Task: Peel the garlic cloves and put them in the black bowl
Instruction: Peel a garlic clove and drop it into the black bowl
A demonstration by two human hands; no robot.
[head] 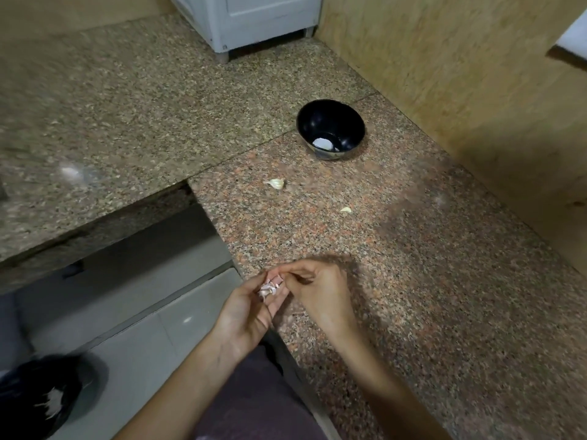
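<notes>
Head view: what's the biggest thing in it?

— Counter, speckled stone, running from my lap to the far wall. Then the bowl, black, well away from me toward the back, with one pale peeled piece lying at its bottom.

And your hands?

— Both are low and close to me, at the counter's near edge, touching each other. My left hand is palm-up, fingers curled round the clove. My right hand comes over the top, thumb and forefinger pinching the skin at the clove's upper end. Neither is slack; both are grasping.

So the clove isn't in the bowl.

— No, it sits in my left fingers, partly in its skin as far as I can tell; it's small and blurred. Two more bits lie on the counter between me and the bowl: a loose clove and a smaller scrap.

How will it handle?

— Very light, I reckon, and firm inside, so a steady hold by the flanks shouldn't bruise it. The skin looks thin and papery, likely to tear into flakes rather than come off whole. The best purchase is probably at the tip or the root end, where it lifts away. Once bare, the clove will likely be a bit tacky and slick, so I'd carry it cupped, not pinched, over to the bowl.
</notes>
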